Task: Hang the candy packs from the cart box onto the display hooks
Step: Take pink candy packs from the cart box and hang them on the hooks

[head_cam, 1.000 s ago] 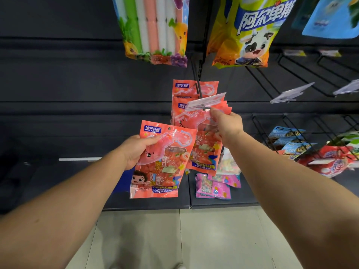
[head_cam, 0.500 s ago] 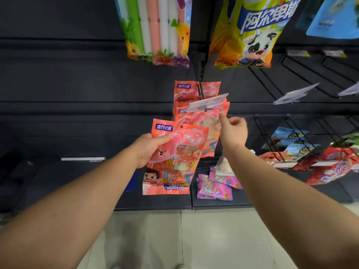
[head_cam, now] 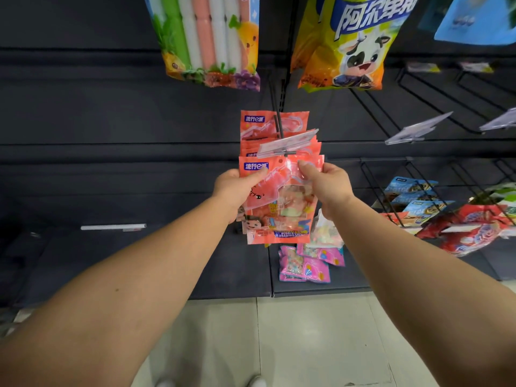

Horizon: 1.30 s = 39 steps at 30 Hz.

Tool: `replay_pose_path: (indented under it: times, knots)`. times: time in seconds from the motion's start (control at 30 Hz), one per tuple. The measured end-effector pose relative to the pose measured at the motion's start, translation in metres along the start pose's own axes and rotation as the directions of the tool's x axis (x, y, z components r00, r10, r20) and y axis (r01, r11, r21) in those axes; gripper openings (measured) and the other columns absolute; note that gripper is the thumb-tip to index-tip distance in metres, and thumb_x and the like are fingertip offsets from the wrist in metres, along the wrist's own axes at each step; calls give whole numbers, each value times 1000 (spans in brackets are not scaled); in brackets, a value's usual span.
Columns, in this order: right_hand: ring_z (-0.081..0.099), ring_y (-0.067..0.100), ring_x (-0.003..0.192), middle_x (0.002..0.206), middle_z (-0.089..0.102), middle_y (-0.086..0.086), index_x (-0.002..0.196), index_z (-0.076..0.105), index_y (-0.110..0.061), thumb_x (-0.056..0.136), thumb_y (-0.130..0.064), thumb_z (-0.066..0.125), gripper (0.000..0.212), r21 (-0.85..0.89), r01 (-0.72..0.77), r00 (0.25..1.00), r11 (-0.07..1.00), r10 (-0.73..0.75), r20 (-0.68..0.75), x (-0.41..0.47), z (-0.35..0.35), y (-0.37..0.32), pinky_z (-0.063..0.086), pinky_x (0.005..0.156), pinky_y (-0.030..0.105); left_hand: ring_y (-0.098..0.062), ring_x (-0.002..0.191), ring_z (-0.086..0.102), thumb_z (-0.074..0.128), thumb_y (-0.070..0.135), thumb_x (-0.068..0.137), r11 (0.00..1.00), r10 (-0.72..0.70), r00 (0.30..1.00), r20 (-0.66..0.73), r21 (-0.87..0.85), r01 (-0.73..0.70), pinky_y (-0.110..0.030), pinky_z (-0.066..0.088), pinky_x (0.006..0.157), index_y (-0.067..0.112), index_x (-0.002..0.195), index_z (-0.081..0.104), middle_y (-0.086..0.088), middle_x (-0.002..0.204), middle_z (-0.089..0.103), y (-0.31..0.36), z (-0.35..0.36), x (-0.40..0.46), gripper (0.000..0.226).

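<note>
Hands first: I see my left hand (head_cam: 234,191) gripping the left edge of a pink candy pack (head_cam: 279,202), thumb laid across its front near the blue label and fingers curled behind. My right hand (head_cam: 325,181) pinches the same pack at its top right, thumb and fingertips closed on the upper edge. The pack is upright between both hands, its top just under the tip of the display hook (head_cam: 279,121), right below the clear price tag holder (head_cam: 287,142) that sits at the hook's end. I cannot tell whether the pack's hole is over the hook. Behind it, a row of matching hung packs (head_cam: 268,127) fills the hook, touching one another. On the dark shelf (head_cam: 229,277) below lie a few small pink packets (head_cam: 304,268), near the bottom of my pack but apart from it. Above hang a striped bag (head_cam: 212,40) and a yellow bag with a cow (head_cam: 349,46). To the right, blue packs (head_cam: 410,196) and red bags (head_cam: 472,233) hang from wire hooks. Pale floor tiles (head_cam: 279,344) lie beneath the shelf.
</note>
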State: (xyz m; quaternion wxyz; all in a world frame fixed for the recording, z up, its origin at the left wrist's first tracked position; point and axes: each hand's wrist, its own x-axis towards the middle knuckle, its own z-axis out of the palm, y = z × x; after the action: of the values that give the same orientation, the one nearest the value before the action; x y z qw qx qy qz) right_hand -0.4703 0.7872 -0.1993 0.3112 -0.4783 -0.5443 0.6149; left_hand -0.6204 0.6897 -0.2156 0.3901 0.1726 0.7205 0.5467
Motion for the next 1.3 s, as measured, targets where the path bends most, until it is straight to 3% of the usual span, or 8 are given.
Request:
replay_pose_path:
  times: [0.3,0.47,0.63,0.83,0.93,1.03,1.1,1.3]
  knots:
    - [71,10,76,88,72,-5,92,67,-18,93,-34,67,16,11,56,998,998,-56,-10,7,2,-5,57,60,24,-19,94,69,83,45,79,999,41,995,-90,38,-38,-38,57,86,23,88,65,3,97,72,16,13,10,29]
    - [63,0,44,75,68,-6,88,64,-14,94,-28,66,15,20,47,998,999,-46,-48,11,7,-11,44,39,13,-11,77,62,79,42,84,998,21,991,-129,65,-13,-27,48,63,23,87,63,8,83,65,20,18,16,25]
    - [68,9,63,79,69,-7,88,65,-18,93,-35,66,17,-55,18,995,998,-24,-102,18,14,-13,50,49,21,-19,85,65,79,44,83,991,19,985,-173,131,4,-37,56,81,24,81,61,5,84,65,23,20,25,28]
    - [65,13,66,77,64,-6,93,62,-13,92,-31,68,19,-122,41,990,992,-57,-132,28,16,-12,52,57,23,-18,84,67,80,48,81,971,71,982,-174,236,-29,-38,59,82,23,85,60,7,81,64,27,18,29,32]
    - [61,10,71,83,62,-7,100,60,-13,91,-33,70,24,-151,32,985,988,-57,-161,24,14,-1,46,59,17,-17,88,68,81,53,76,958,100,983,-153,282,-54,-39,59,83,26,90,62,8,90,68,19,15,25,36]
    - [58,12,93,119,63,1,128,55,-11,90,-33,71,47,-121,-22,977,992,-4,-213,14,15,12,43,72,18,-17,87,68,81,48,76,942,94,984,-152,333,-39,-38,59,86,19,101,67,4,97,71,11,8,20,41]
    - [57,11,82,128,55,0,140,45,-12,92,-34,68,57,-146,-81,973,986,46,-228,8,17,21,41,59,9,-18,88,63,80,42,82,930,56,990,-132,367,-4,-34,56,86,13,106,63,3,98,66,5,0,15,41]
    - [63,24,101,118,63,3,130,50,-13,88,-29,72,51,-318,-208,969,925,149,-199,-22,47,39,49,84,34,-30,135,48,73,52,86,779,43,997,-72,627,12,-43,42,110,18,150,40,-5,151,47,-19,-54,-9,80]
